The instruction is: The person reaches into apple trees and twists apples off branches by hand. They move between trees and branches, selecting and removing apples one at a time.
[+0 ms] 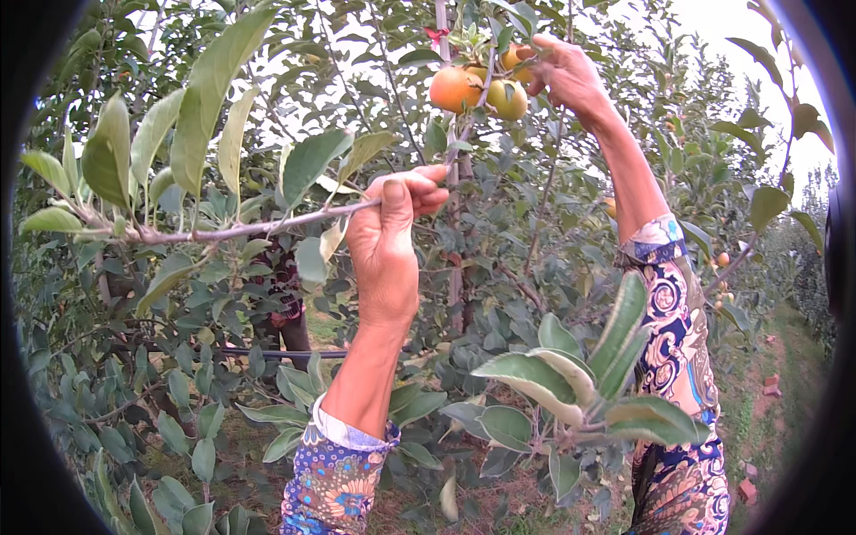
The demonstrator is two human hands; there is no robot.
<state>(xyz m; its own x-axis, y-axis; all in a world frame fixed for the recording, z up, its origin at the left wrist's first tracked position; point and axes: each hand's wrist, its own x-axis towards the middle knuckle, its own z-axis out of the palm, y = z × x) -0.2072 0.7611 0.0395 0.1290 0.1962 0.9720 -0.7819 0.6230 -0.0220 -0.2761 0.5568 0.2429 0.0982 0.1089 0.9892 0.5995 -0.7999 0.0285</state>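
My left hand [388,234] grips a leafy apple branch [267,227], with the thumb lying on top. The branch's leafy end reaches to the left of the view. Above this hand hangs a cluster of apples: an orange-red apple [455,89], a yellow-green apple [507,99] and a partly covered orange apple [513,60]. My right hand [565,73] is raised at the cluster's right side, fingers bent against the partly covered apple. Its fingertips are slightly blurred, so whether they hold the fruit is unclear.
A leafy shoot [575,401] stands in front of my right sleeve. A dark hose [287,353] runs across behind the foliage, near a partly hidden person [291,321]. Red brick pieces [772,386] lie along the grassy row at right. A red tie [437,35] marks an upright pole.
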